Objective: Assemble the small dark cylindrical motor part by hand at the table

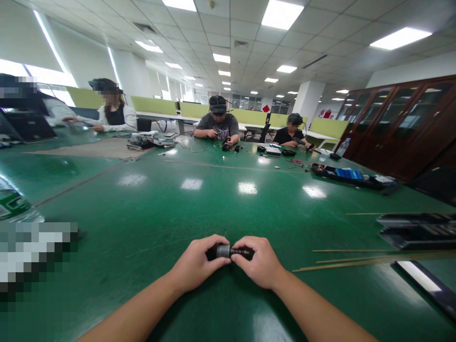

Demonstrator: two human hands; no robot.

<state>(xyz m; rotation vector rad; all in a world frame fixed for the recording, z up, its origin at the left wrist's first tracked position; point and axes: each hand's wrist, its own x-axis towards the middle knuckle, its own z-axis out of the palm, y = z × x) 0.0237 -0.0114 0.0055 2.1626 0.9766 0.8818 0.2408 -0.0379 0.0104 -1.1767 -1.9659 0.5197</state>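
A small two-toned part, with a stubby grey metallic-looking cylinder [223, 251] at one end and a slim black ridged shaft [240, 251] at the other, is sitting between two bare hands just above or on the near part of a glossy green tabletop [213, 204] (whether it is touching the surface, I cannot tell). The left hand [195, 263] is pinching the grey cylinder between thumb and fingers, its other fingers curling out of sight behind. The right hand [261, 266] is grasping the black shaft, thumb below and fingers above, and both sets of fingertips are nearly meeting in the middle.

To the right, several thin brass-coloured rods [342, 261] are lying near the right hand, while a black grooved case [416, 232] is resting farther out, and a dark flat slab with a bright, shiny face [422, 276] is lying nearer the person. At the left edge a clear plastic bottle with green markings [17, 204] is showing partly.

Across the table, a person in a dark grey shirt [218, 123] is handling small black pieces, and a long black tray [333, 177] is holding blue packets [349, 173].
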